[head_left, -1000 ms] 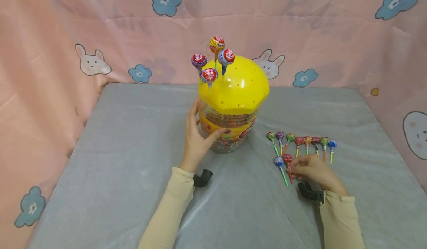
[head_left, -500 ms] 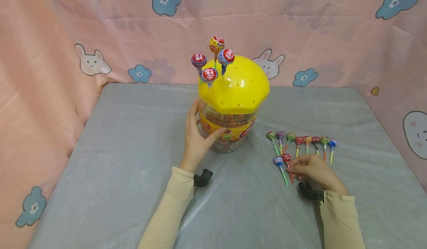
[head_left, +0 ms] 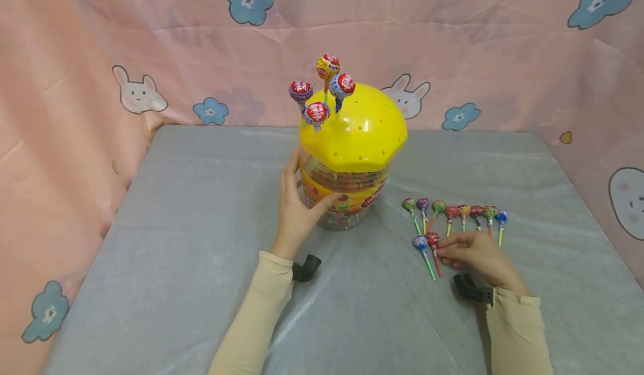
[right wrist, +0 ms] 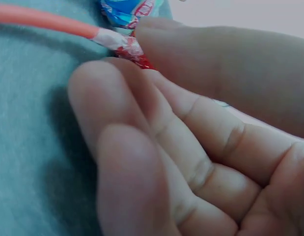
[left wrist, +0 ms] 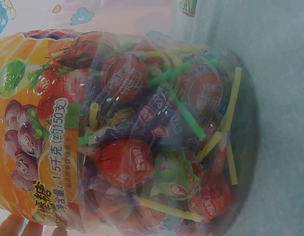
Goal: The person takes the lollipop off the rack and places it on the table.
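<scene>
while the left hand (head_left: 297, 218) curls round the clear plastic jar with a yellow domed lid (head_left: 357, 160), the round red-wrapped lollipop (head_left: 433, 239) sits at the jar's four o'clock; i can't tell whether the right hand (head_left: 478, 255) pinches it. probably light and hard, it's best held by its thin red stick (head_left: 437, 267), less covered by fingers than half a second ago.

A makeshift booth, room type unclear: pink rabbit-print curtain (head_left: 453, 51) behind a grey cloth-covered table (head_left: 201, 218)
</scene>
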Demonstrator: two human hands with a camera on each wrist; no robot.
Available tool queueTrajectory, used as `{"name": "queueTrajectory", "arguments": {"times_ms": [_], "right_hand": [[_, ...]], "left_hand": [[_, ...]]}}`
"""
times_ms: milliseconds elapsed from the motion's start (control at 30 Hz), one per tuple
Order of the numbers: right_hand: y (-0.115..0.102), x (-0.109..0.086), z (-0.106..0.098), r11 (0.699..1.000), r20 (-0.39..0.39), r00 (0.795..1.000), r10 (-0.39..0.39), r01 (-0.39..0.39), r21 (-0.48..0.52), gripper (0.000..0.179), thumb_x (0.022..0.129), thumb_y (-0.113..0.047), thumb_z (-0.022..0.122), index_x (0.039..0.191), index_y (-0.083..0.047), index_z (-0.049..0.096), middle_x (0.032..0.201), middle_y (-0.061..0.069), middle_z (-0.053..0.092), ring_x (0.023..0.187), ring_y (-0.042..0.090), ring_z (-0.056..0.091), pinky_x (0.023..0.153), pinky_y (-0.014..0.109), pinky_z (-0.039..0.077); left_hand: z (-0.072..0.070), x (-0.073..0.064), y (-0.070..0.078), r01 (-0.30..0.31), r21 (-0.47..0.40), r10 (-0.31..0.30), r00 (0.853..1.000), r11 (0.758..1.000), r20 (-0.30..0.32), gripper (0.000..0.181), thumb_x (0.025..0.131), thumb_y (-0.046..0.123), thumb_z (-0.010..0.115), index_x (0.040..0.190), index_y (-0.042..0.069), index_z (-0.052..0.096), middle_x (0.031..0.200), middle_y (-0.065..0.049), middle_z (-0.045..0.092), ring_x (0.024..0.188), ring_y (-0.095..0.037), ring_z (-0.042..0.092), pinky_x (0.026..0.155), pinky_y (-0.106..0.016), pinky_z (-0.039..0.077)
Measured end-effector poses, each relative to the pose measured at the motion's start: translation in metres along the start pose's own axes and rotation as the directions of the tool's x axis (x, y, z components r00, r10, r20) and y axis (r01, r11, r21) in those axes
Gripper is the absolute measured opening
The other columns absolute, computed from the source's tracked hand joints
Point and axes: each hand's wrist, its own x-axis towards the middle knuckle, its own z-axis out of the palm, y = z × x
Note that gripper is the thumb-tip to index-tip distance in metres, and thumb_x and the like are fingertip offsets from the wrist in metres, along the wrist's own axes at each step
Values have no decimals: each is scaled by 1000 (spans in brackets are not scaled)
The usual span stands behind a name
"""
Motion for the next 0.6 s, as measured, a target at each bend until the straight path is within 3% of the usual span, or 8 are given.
{"name": "queueTrajectory", "arguments": {"times_ms": [467,600], "right_hand": [[-8,-4,-3,996,-76,993,-85,86,3,34,89,-12,66,109,15,62,87,9,71,73,12,67,64,29,56],[-14,-9,-4,992,-112,986,-127,125,-25,33,90,-13,66,109,13,62,84,2,71,71,13,66,63,28,54]], "left_hand": [[-2,0,1,3,12,-2,1000,1000,-10,104,74,67,61,151,13,17,147,-9,28,131,-19,30,104,-41,35],[0,0,0,-10,14,10,1000,1000,-13,104,74,69,60,150,12,18,146,-10,30,130,-20,32,104,-41,36]]}}
